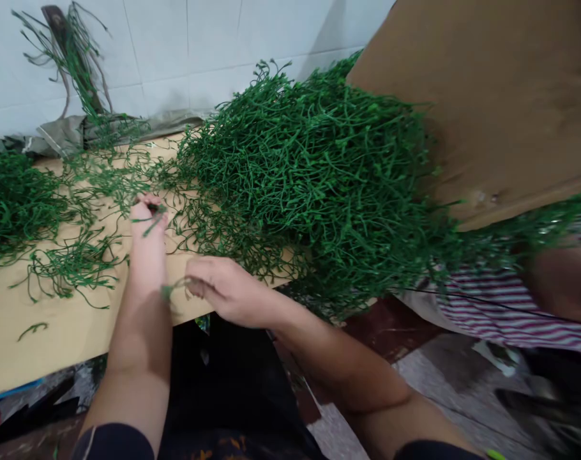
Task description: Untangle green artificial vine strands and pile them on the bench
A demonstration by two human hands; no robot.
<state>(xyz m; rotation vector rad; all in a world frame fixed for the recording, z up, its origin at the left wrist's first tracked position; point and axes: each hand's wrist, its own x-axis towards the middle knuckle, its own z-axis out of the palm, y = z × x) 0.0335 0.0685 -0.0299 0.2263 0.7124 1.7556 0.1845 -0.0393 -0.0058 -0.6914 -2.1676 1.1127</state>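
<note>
My left hand (148,214) reaches forward over the table with its fingers curled, and a green artificial plant sprig shows at its palm side. Closer to me, my right hand (226,289) is closed in a pinch on another green plant sprig (173,289), which sticks out to the left, somewhat blurred. Beyond my right hand rises a big heap of green sprigs (309,160). Loose sprigs (75,265) lie scattered to the left of my left arm, and a single small sprig (32,329) lies near the front edge.
A tan board (13,358) covers the tabletop. More sprigs (13,204) are piled at the far left. Several hang on an upright post (58,32) by the tiled wall (175,38). A large cardboard sheet (501,108) leans in at right, above a person in striped clothing (482,306).
</note>
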